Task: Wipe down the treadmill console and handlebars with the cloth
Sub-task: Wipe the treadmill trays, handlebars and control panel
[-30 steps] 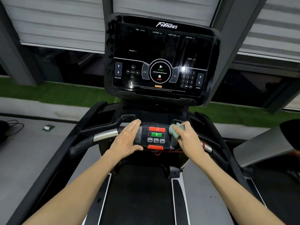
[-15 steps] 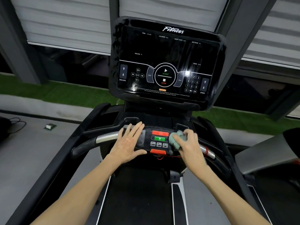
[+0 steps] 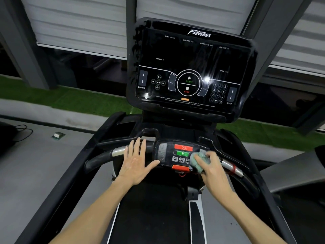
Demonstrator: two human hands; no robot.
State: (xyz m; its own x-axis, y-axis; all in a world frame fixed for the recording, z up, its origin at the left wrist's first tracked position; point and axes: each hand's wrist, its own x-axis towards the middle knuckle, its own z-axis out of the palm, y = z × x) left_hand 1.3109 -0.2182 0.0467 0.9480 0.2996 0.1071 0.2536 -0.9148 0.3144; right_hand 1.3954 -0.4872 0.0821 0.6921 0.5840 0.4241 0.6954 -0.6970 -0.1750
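GYM CLEAN-UP: Standing on a treadmill's dark running belt (image 3: 154, 208), a person presses a crumpled, pale green cloth (image 3: 197, 160) against the right end of the small black control panel (image 3: 165, 152) set in the middle of the handlebars. The right hand (image 3: 213, 169) has its grip curled round the cloth, thumb and fingers bunching it. The cloth covers the panel's lower right corner, just beside the rectangular green button (image 3: 182, 153) and below the red rectangular button (image 3: 183, 147).

The left hand (image 3: 136, 162) lies flat with its grip spread. Its straight fingers fan over the black left handlebar (image 3: 98, 161) next to the chrome sensor sleeve (image 3: 119, 151), and the thumb stretches toward the panel's left edge. An orange tab (image 3: 180, 167) juts from the panel's front edge, between the two hands. The chrome-sleeved right handlebar (image 3: 230, 166), ringed by a red band, shows just beyond the right hand.

Above, the large glossy black console (image 3: 190, 55), marked "Fitness", tilts toward the person. It is printed with START, STOP, INCLINE and SPEED markings and catches a bright glare spot.

Behind the machine, a strip of green artificial turf (image 3: 61, 101) runs below pale grey window blinds (image 3: 79, 23). A small pale box (image 3: 58, 135) and a thin black cable (image 3: 22, 131) lie on the grey floor at left.
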